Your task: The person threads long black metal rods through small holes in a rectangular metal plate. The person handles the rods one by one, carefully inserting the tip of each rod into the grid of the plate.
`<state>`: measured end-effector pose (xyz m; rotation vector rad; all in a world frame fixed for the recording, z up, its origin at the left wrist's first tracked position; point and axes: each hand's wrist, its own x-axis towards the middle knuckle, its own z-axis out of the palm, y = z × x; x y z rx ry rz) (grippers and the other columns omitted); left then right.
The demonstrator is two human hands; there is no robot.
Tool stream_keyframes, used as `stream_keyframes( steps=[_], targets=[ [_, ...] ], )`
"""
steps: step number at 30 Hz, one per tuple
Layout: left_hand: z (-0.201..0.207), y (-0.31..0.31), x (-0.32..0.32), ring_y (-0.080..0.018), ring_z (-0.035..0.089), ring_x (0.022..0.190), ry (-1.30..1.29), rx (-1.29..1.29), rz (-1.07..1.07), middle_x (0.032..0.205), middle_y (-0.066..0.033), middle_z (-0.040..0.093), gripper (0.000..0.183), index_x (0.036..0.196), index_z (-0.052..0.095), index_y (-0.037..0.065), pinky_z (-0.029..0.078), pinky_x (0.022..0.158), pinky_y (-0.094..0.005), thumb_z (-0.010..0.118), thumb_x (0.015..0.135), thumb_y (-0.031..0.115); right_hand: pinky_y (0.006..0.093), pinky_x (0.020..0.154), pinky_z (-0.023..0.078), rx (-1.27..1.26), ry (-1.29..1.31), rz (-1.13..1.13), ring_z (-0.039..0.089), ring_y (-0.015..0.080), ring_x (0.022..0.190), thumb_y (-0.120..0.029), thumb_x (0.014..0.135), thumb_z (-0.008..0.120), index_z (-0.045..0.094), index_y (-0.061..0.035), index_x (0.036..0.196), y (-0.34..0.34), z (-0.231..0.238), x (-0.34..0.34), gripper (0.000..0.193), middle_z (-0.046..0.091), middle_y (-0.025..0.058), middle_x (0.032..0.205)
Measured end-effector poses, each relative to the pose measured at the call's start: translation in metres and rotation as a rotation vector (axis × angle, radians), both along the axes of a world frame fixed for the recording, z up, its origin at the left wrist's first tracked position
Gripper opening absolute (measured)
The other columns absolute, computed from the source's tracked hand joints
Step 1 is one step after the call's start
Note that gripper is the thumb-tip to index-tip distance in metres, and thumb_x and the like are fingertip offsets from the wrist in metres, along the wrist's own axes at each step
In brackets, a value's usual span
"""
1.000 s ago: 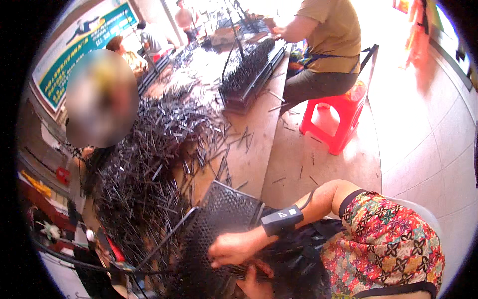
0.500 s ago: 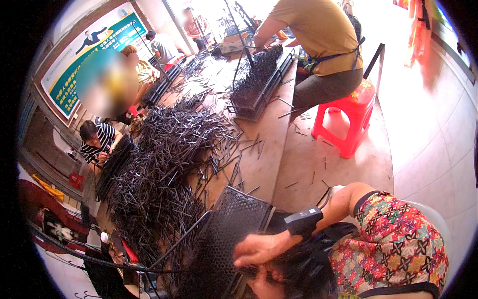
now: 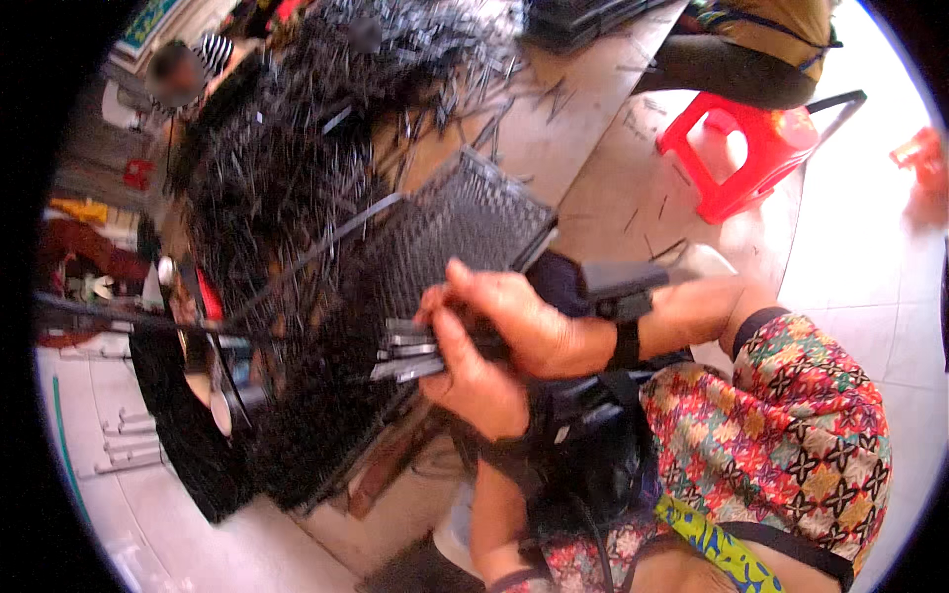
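Observation:
A bundle of thin dark strips [image 3: 407, 354], shiny along their edges, sticks out to the left from my left hand [image 3: 473, 387], whose fingers are closed around it. Just above, my right hand [image 3: 529, 321] has its fingertips curled in close to the bundle; whatever lies in them is hidden. Both hands are over the near edge of a black perforated rack [image 3: 470, 217]. Its upper right part shows bare holes, while a dense dark mass [image 3: 326, 395] covers the lower left part. Motion blurs the fingers somewhat.
A big heap of loose black strips [image 3: 287, 168] covers the table beyond the rack. A thin metal bar [image 3: 336, 232] crosses above it. Another black rack [image 3: 583, 20] stands farther off. A red stool [image 3: 741, 148] with a seated person is at upper right; another person works at upper left.
The view has swung downward. My hands have come up from the rack's lower right, and the strip bundle now shows in the left one. The right hand has moved from flat to curled.

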<state>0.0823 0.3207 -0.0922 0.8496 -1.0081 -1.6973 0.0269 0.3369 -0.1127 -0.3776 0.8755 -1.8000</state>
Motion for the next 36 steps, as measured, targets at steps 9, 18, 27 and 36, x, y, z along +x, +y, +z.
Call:
stream_keyframes(
  steps=[9, 18, 27, 36],
  targets=[
    [-0.019, -0.010, 0.026, -0.0173, 0.054, 0.082, 0.148, 0.287, -0.199, 0.092, -0.0084, 0.055, 0.026, 0.098, 0.051, -0.003, 0.043, 0.075, -0.0303, 0.046, 0.085, 0.019, 0.0221, 0.067, 0.042, 0.244, 0.617, 0.321, 0.050, 0.0083, 0.075, -0.032, 0.083, 0.049, 0.052, 0.0034, 0.098, 0.014, 0.009, -0.029, 0.039, 0.056, 0.0028, 0.080],
    [-0.026, -0.007, 0.045, -0.0234, 0.058, 0.069, 0.174, 0.423, -0.644, 0.082, -0.0143, 0.057, 0.022, 0.096, 0.048, -0.003, 0.052, 0.060, -0.0371, 0.044, 0.084, 0.015, 0.0206, 0.038, 0.037, 0.298, 0.405, 0.582, 0.047, 0.0079, 0.041, -0.016, 0.073, 0.061, 0.054, 0.0070, 0.080, 0.011, 0.020, -0.045, 0.025, 0.051, 0.0037, 0.052],
    [-0.022, 0.003, 0.045, -0.0192, 0.058, 0.065, -0.043, 0.349, -0.487, 0.079, -0.0129, 0.058, 0.016, 0.093, 0.051, -0.003, 0.051, 0.054, -0.0292, 0.051, 0.080, 0.006, 0.0221, 0.043, 0.038, 0.225, 0.504, 0.175, 0.049, 0.0090, 0.048, -0.008, 0.066, 0.065, 0.057, 0.0048, 0.073, 0.016, 0.003, -0.049, 0.017, 0.054, 0.0048, 0.058],
    [-0.027, 0.006, 0.048, -0.0183, 0.057, 0.060, -0.145, 0.239, -0.438, 0.076, -0.0128, 0.059, 0.015, 0.090, 0.054, -0.003, 0.049, 0.047, -0.0263, 0.053, 0.080, 0.008, 0.0223, 0.043, 0.044, 0.220, 0.440, 0.273, 0.055, 0.0126, 0.050, -0.005, 0.066, 0.064, 0.055, 0.0065, 0.074, 0.021, 0.002, -0.054, 0.016, 0.055, 0.0063, 0.059]
  ],
)
